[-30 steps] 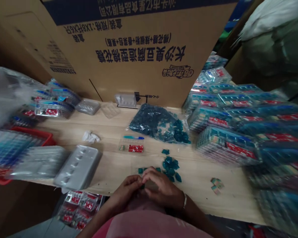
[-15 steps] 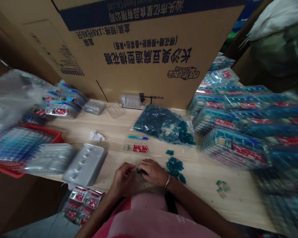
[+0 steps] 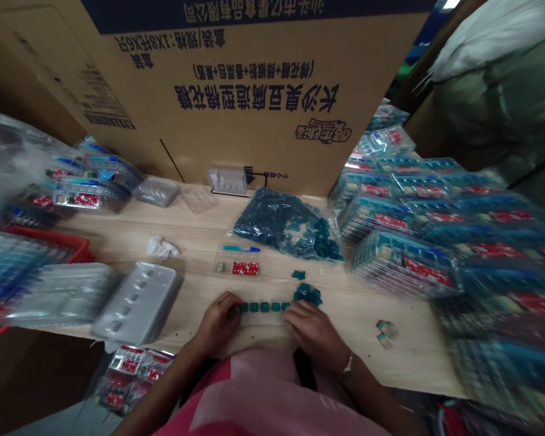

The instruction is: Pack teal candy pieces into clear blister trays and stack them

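Close to my body, a straight row of small dark teal pieces (image 3: pixel 264 307) spans the gap between my hands, seemingly in a clear plastic tray whose edges are hard to see. At the row's left end, the bent fingers of my left hand (image 3: pixel 220 321) close on the tray's edge. The curled fingers of my right hand (image 3: pixel 315 333) cover the right end; what lies under the fingertips is hidden. Just behind that hand sits a loose pile of teal pieces (image 3: pixel 307 294). Beyond the row lies a flat clear tray holding a blue pen-shaped item (image 3: pixel 240 249) and a red patterned packet (image 3: pixel 245 269).
A clear bag of teal pieces (image 3: pixel 281 224) lies before a large cardboard box (image 3: pixel 254 121). Filled trays (image 3: pixel 404 260) are stacked on the right. To the left are white trays (image 3: pixel 138 300), a red basket (image 3: pixel 79 248) and crumpled tissue (image 3: pixel 162 247). Small striped pieces (image 3: pixel 385 333) lie at right.
My right hand has moved right, away from my left hand, and the row of teal pieces now shows between them. The whole view has shifted slightly.
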A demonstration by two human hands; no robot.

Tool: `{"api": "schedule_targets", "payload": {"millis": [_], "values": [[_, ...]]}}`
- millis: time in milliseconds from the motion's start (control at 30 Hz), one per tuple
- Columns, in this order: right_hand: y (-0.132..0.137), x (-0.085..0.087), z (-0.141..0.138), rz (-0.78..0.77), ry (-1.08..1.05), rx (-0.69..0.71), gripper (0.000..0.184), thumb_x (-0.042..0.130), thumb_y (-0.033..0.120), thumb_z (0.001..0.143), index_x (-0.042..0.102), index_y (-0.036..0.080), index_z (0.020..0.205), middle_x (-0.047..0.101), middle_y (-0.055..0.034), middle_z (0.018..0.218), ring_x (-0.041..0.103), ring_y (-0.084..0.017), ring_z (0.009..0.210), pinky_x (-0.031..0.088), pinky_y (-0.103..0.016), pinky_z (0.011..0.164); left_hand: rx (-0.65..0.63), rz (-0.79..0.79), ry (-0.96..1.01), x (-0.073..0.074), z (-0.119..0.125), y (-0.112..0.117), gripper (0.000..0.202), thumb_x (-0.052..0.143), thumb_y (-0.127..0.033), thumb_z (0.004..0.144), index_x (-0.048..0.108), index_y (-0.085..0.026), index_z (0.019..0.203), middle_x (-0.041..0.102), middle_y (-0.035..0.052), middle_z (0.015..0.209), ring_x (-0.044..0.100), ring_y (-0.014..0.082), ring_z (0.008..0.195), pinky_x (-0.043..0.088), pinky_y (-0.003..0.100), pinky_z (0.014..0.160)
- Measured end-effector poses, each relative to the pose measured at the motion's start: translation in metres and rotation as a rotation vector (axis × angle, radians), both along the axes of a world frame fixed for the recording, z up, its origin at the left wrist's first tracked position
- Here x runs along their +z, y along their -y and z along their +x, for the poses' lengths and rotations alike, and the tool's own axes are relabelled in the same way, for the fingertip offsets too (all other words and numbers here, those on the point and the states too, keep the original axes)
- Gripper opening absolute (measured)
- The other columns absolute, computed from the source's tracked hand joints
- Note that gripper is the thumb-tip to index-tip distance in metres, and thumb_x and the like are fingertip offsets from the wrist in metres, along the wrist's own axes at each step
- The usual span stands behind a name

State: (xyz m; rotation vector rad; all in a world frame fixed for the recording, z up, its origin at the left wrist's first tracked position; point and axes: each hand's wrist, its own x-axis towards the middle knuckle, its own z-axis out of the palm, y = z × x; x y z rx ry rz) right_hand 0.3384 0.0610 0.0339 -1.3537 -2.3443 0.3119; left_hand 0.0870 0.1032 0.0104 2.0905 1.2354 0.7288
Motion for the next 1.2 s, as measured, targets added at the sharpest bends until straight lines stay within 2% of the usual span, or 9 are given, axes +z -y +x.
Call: {"api": "schedule_targets", "payload": {"millis": [100, 233, 400, 500, 667, 867, 1033, 1133, 1200], "values": [[0.001, -0.003, -0.012, 0.022, 0.139, 0.068, 0.020, 0.051, 0.013, 0.085, 0.054, 0.019, 0.067, 0.058, -0.0025, 0.071, 0.050, -0.017, 0.077, 0.039, -0.028, 0.068, 0.016, 0.015, 0.049, 0.005, -0.002, 0.001, 0.020, 0.049, -0.012, 0.075, 0.058, -0.018, 0.092, 0.058, 0.0030, 0.082, 0.056, 0.0133, 0.070, 0.047, 0.025, 0.062], [-0.003, 0.004, 0.000, 0.039, 0.001, -0.003, 0.024, 0.040, 0.018, 0.092, 0.058, 0.019, 0.077, 0.057, -0.0029, 0.076, 0.048, -0.016, 0.075, 0.038, -0.028, 0.070, 0.071, 0.118, 0.030, 0.010, -0.012, 0.008, 0.020, 0.047, -0.016, 0.079, 0.058, -0.019, 0.095, 0.059, 0.0046, 0.085, 0.057, 0.0154, 0.076, 0.048, 0.027, 0.065], [0.004, 0.003, 0.010, 0.025, 0.101, -0.087, 0.019, 0.047, 0.017, 0.088, 0.057, 0.019, 0.073, 0.054, -0.0019, 0.072, 0.046, -0.017, 0.073, 0.035, -0.029, 0.068, -0.182, 0.226, -0.171, 0.005, -0.024, 0.019, 0.014, 0.050, -0.016, 0.080, 0.061, -0.019, 0.087, 0.059, 0.0073, 0.090, 0.055, 0.0189, 0.084, 0.046, 0.033, 0.076], [0.007, -0.005, -0.003, 0.005, 0.180, -0.022, 0.012, 0.056, 0.017, 0.083, 0.057, 0.020, 0.072, 0.056, -0.0019, 0.078, 0.047, -0.018, 0.080, 0.035, -0.030, 0.073, -0.179, 0.233, -0.244, 0.001, -0.033, 0.026, 0.012, 0.050, -0.017, 0.081, 0.060, -0.019, 0.087, 0.058, 0.0079, 0.093, 0.053, 0.0194, 0.085, 0.045, 0.034, 0.076], [0.000, -0.011, -0.021, -0.030, 0.225, 0.139, 0.013, 0.059, 0.018, 0.083, 0.057, 0.020, 0.070, 0.057, -0.0007, 0.078, 0.049, -0.016, 0.079, 0.036, -0.029, 0.076, -0.130, 0.202, -0.294, -0.004, -0.047, 0.037, 0.013, 0.049, -0.023, 0.086, 0.059, -0.019, 0.079, 0.057, 0.0077, 0.095, 0.053, 0.0190, 0.087, 0.044, 0.033, 0.076], [-0.002, -0.007, -0.018, -0.070, 0.160, 0.212, 0.013, 0.058, 0.019, 0.084, 0.058, 0.020, 0.071, 0.057, -0.0015, 0.082, 0.052, -0.016, 0.080, 0.041, -0.029, 0.077, -0.087, 0.142, -0.291, -0.004, -0.045, 0.044, 0.017, 0.046, -0.024, 0.089, 0.059, -0.019, 0.079, 0.057, 0.0063, 0.088, 0.051, 0.0186, 0.085, 0.042, 0.034, 0.077], [0.004, -0.013, -0.018, -0.121, 0.100, 0.221, 0.009, 0.059, 0.016, 0.082, 0.056, 0.019, 0.073, 0.057, -0.0017, 0.085, 0.053, -0.015, 0.081, 0.045, -0.027, 0.075, -0.069, 0.060, -0.237, 0.004, -0.042, 0.048, 0.022, 0.041, -0.025, 0.091, 0.056, -0.019, 0.076, 0.056, 0.0061, 0.086, 0.051, 0.0185, 0.082, 0.042, 0.034, 0.076], [0.004, -0.014, -0.021, -0.064, 0.074, 0.176, 0.005, 0.060, 0.015, 0.079, 0.057, 0.019, 0.077, 0.057, -0.0035, 0.090, 0.053, -0.018, 0.085, 0.045, -0.030, 0.079, -0.057, -0.020, -0.105, 0.009, -0.043, 0.051, 0.022, 0.038, -0.024, 0.092, 0.052, -0.019, 0.075, 0.054, 0.0058, 0.085, 0.052, 0.0161, 0.078, 0.045, 0.029, 0.071], [0.002, -0.012, -0.024, -0.007, 0.063, 0.138, 0.013, 0.060, 0.016, 0.077, 0.059, 0.019, 0.089, 0.058, -0.0060, 0.099, 0.052, -0.021, 0.093, 0.043, -0.034, 0.086, -0.043, -0.054, -0.024, 0.012, -0.044, 0.051, 0.021, 0.037, -0.023, 0.092, 0.051, -0.019, 0.076, 0.052, 0.0055, 0.085, 0.052, 0.0154, 0.078, 0.046, 0.027, 0.070]]}}
